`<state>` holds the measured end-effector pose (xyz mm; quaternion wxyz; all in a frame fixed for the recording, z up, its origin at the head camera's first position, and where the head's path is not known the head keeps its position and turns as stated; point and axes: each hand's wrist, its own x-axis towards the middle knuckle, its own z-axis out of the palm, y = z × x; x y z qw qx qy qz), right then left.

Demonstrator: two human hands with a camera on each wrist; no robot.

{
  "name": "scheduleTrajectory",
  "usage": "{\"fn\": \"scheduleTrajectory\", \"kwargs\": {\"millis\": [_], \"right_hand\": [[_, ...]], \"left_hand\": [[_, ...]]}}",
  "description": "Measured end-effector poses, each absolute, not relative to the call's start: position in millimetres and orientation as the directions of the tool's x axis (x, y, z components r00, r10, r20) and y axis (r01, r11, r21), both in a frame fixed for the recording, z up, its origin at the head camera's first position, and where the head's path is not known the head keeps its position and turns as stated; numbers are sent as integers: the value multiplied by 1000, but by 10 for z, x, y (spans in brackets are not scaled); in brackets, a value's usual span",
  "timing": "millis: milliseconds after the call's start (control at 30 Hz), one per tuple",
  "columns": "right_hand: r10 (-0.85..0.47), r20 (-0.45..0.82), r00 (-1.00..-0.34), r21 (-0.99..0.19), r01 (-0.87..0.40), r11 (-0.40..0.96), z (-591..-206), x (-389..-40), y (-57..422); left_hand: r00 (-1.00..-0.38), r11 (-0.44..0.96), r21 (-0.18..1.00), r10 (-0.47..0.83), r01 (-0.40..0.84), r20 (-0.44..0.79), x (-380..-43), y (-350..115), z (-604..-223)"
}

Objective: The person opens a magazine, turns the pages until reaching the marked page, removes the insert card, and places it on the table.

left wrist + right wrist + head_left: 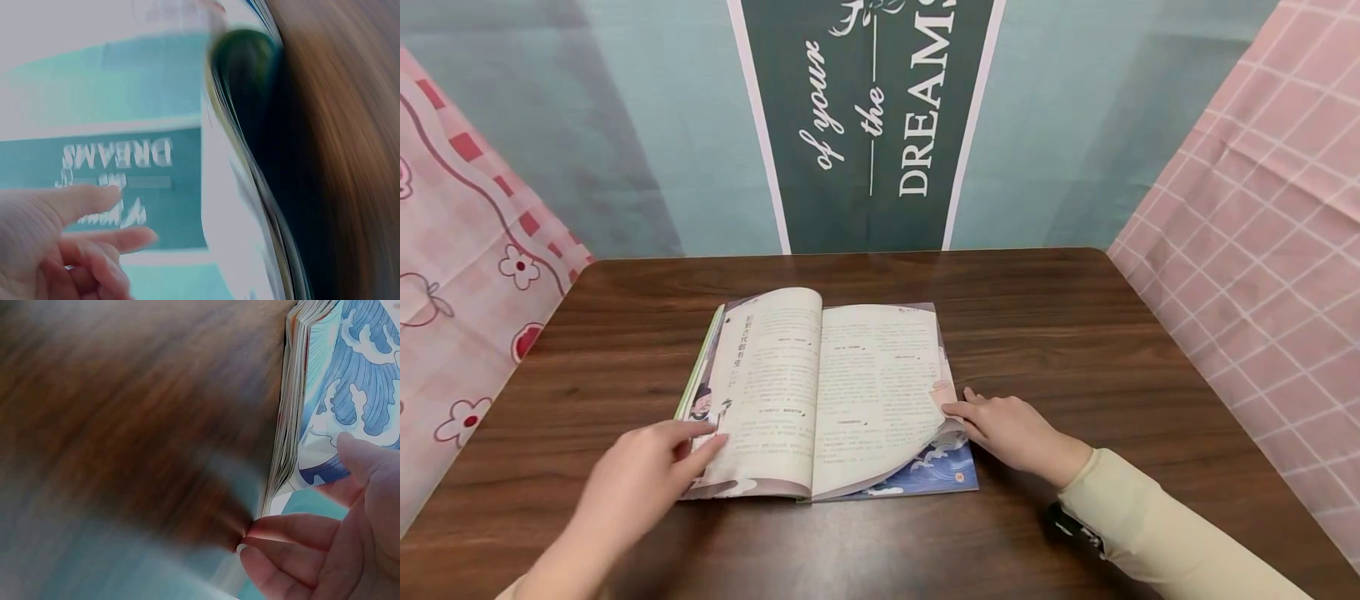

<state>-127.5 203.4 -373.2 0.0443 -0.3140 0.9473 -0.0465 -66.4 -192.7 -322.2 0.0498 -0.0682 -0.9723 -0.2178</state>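
An open book (857,392) with printed text and pictures lies on the dark wood table. My left hand (651,467) is over the lower part of its left page (775,358), thumb and index finger extended and apart. In the left wrist view the left hand (75,244) holds nothing. At the right edge of the book, my right hand (1018,429) pinches a page (887,367) between thumb and index finger. That page's lower corner is raised, and a blue wave picture (936,467) shows below it. The right wrist view has the thumb (356,453) against the wave print.
The wooden table (1075,333) extends around the book on all sides. Behind it hangs a blue-green cloth (1045,125) with white lettering. Pink patterned cloths stand at the left (467,275) and right (1262,208). A dark band (1075,529) is on my right wrist.
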Motion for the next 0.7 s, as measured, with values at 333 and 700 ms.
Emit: {"fn": "scheduleTrajectory", "kwargs": {"millis": [333, 700], "right_hand": [[-564, -58, -824, -147, -551, 821, -3726, -1298, 1969], [-544, -63, -837, -164, -529, 833, -3695, -1305, 1956]], "left_hand": [[-906, 585, 695, 328, 418, 269, -977, -899, -3286], [-875, 631, 625, 444, 459, 194, -1097, -136, -3393]]}}
